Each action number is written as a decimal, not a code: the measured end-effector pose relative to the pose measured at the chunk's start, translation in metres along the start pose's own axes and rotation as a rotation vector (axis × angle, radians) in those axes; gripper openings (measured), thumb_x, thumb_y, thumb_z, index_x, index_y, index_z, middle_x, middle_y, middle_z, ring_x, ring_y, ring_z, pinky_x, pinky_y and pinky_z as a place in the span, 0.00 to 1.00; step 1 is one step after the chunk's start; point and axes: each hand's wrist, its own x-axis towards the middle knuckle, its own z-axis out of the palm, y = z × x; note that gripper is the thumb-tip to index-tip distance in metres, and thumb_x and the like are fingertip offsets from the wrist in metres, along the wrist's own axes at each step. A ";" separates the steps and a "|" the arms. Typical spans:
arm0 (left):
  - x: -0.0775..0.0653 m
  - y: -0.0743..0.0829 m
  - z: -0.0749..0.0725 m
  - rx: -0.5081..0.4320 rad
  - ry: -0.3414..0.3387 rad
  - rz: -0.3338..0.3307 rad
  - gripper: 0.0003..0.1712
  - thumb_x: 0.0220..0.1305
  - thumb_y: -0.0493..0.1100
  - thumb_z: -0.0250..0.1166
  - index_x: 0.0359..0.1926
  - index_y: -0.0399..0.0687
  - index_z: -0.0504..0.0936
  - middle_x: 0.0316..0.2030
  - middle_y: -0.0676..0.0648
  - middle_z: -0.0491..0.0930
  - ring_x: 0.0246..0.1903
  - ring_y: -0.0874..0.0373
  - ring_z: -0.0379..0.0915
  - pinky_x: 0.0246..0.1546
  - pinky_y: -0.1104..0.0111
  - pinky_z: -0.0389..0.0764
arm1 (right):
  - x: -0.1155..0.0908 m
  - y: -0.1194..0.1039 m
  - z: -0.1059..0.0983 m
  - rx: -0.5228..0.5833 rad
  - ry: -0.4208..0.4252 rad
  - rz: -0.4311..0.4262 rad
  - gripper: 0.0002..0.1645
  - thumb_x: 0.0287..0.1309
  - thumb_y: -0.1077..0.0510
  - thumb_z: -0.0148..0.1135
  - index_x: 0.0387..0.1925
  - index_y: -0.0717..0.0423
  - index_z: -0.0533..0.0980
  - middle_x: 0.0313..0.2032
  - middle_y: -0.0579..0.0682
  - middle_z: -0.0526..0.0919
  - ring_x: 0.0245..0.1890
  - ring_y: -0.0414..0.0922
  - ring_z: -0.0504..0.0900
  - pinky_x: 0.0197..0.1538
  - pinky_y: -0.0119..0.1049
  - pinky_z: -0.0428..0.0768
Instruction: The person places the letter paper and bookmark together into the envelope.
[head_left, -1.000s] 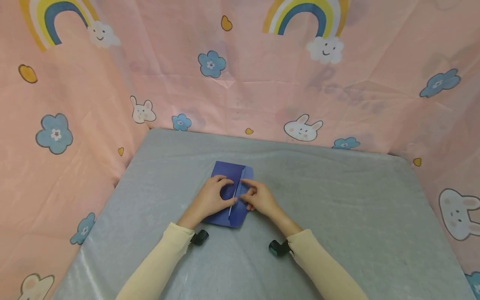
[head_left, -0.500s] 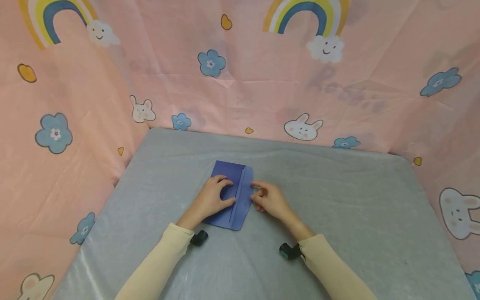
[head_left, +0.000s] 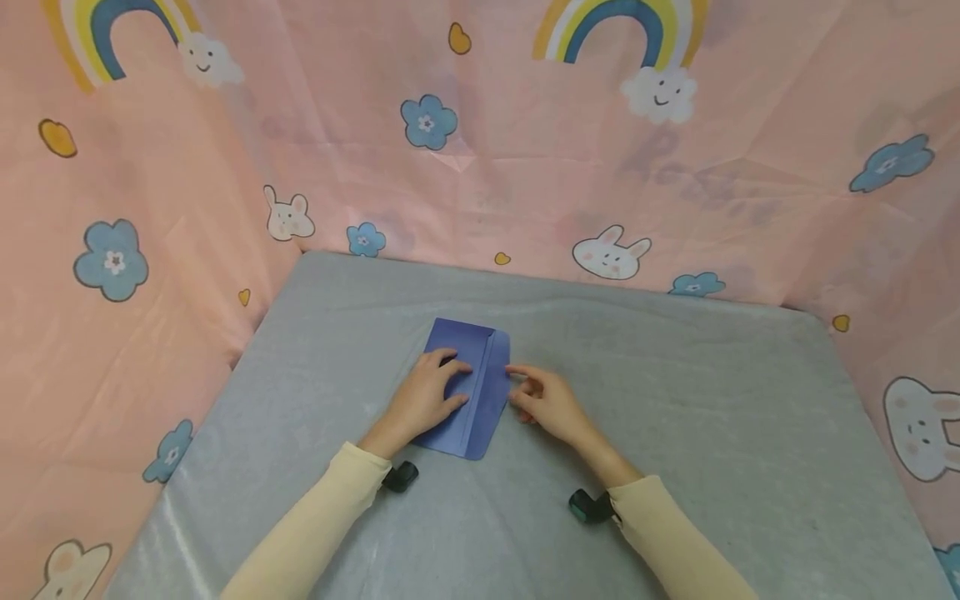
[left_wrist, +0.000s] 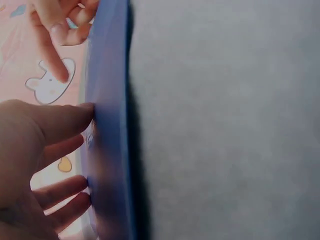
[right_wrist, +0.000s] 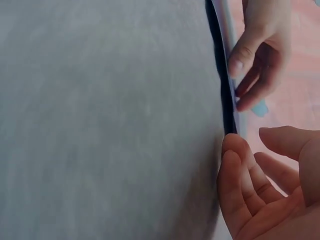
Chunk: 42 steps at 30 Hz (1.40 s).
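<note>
A blue-purple envelope (head_left: 480,417) lies on the grey cloth, its long flap (head_left: 491,392) spread out to the right. My left hand (head_left: 425,392) rests on the envelope's body, thumb and fingertips pressing on its face. In the left wrist view, these fingertips (left_wrist: 86,111) meet the blue surface, seen almost edge-on. At the flap's outer edge is my right hand (head_left: 547,402), its index fingertip right at the paper. The right wrist view has the right thumb (right_wrist: 280,140) apart from the bent fingers (right_wrist: 235,170), with nothing between them.
A grey cloth (head_left: 712,433) covers the table. Pink curtains (head_left: 525,183) printed with rainbows, rabbits and flowers hang behind and at both sides. A small black camera sits on the left wrist (head_left: 401,477) and another on the right wrist (head_left: 590,506).
My right hand has moved right, from the flap's inner side to its outer edge. The flap has opened out flatter to the right. My left hand has stayed on the envelope.
</note>
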 end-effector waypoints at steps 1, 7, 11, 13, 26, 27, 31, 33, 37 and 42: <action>0.000 0.001 0.001 -0.009 0.000 -0.017 0.24 0.59 0.48 0.72 0.57 0.55 0.81 0.67 0.39 0.69 0.67 0.38 0.63 0.68 0.39 0.61 | -0.002 0.000 -0.003 -0.013 0.000 -0.012 0.27 0.63 0.62 0.62 0.64 0.59 0.73 0.30 0.56 0.83 0.18 0.40 0.78 0.24 0.34 0.79; -0.004 0.005 0.003 -0.008 0.024 -0.102 0.27 0.57 0.51 0.73 0.58 0.59 0.79 0.68 0.35 0.67 0.67 0.34 0.60 0.65 0.37 0.55 | -0.013 -0.002 -0.022 -0.083 0.016 -0.063 0.28 0.64 0.61 0.62 0.65 0.58 0.72 0.34 0.56 0.83 0.21 0.44 0.80 0.26 0.32 0.78; -0.005 0.008 0.003 0.050 0.053 -0.099 0.29 0.57 0.53 0.73 0.60 0.58 0.79 0.66 0.35 0.69 0.66 0.37 0.63 0.66 0.43 0.60 | -0.019 -0.005 -0.034 -0.112 0.025 -0.086 0.28 0.65 0.60 0.62 0.66 0.57 0.71 0.36 0.57 0.83 0.23 0.49 0.82 0.26 0.32 0.78; -0.006 0.009 0.002 0.082 0.045 -0.107 0.30 0.57 0.54 0.72 0.61 0.58 0.78 0.66 0.35 0.69 0.66 0.38 0.64 0.66 0.43 0.62 | -0.022 -0.005 -0.039 -0.130 0.029 -0.090 0.28 0.66 0.59 0.62 0.66 0.56 0.71 0.36 0.56 0.84 0.23 0.51 0.83 0.25 0.33 0.77; 0.000 0.028 0.004 0.198 0.008 -0.180 0.32 0.62 0.57 0.68 0.67 0.59 0.74 0.67 0.34 0.67 0.59 0.35 0.66 0.54 0.45 0.74 | -0.033 0.001 -0.041 -0.171 -0.022 -0.093 0.29 0.64 0.61 0.63 0.66 0.56 0.71 0.35 0.54 0.84 0.23 0.48 0.82 0.27 0.31 0.78; 0.001 0.028 0.003 0.197 -0.001 -0.180 0.32 0.62 0.57 0.67 0.67 0.60 0.74 0.67 0.34 0.66 0.59 0.35 0.66 0.53 0.46 0.74 | -0.033 0.001 -0.040 -0.165 -0.025 -0.097 0.29 0.64 0.61 0.63 0.66 0.56 0.71 0.34 0.54 0.84 0.23 0.48 0.82 0.27 0.31 0.78; 0.002 0.023 0.002 0.158 -0.022 -0.141 0.31 0.63 0.55 0.67 0.67 0.61 0.74 0.69 0.35 0.66 0.59 0.37 0.66 0.52 0.46 0.74 | -0.034 0.001 -0.039 -0.151 -0.035 -0.110 0.29 0.64 0.61 0.63 0.66 0.56 0.71 0.34 0.54 0.84 0.23 0.47 0.82 0.26 0.31 0.79; 0.002 0.018 0.002 0.143 -0.038 -0.103 0.32 0.63 0.56 0.67 0.68 0.61 0.74 0.69 0.35 0.65 0.59 0.37 0.65 0.54 0.46 0.73 | -0.034 0.003 -0.038 -0.151 -0.037 -0.116 0.29 0.64 0.61 0.63 0.66 0.57 0.71 0.34 0.54 0.84 0.22 0.46 0.81 0.26 0.31 0.79; 0.001 0.013 0.004 0.162 -0.068 -0.049 0.34 0.62 0.57 0.67 0.69 0.61 0.72 0.69 0.35 0.64 0.58 0.37 0.65 0.56 0.47 0.72 | -0.035 0.007 -0.039 -0.162 -0.041 -0.116 0.29 0.64 0.61 0.62 0.66 0.57 0.71 0.33 0.54 0.84 0.22 0.45 0.81 0.26 0.31 0.78; 0.002 0.012 0.005 0.225 -0.075 -0.021 0.36 0.62 0.59 0.66 0.69 0.62 0.71 0.68 0.36 0.65 0.57 0.38 0.66 0.55 0.48 0.73 | -0.038 0.010 -0.040 -0.175 -0.043 -0.108 0.29 0.64 0.62 0.62 0.67 0.56 0.71 0.33 0.55 0.84 0.22 0.43 0.80 0.26 0.31 0.77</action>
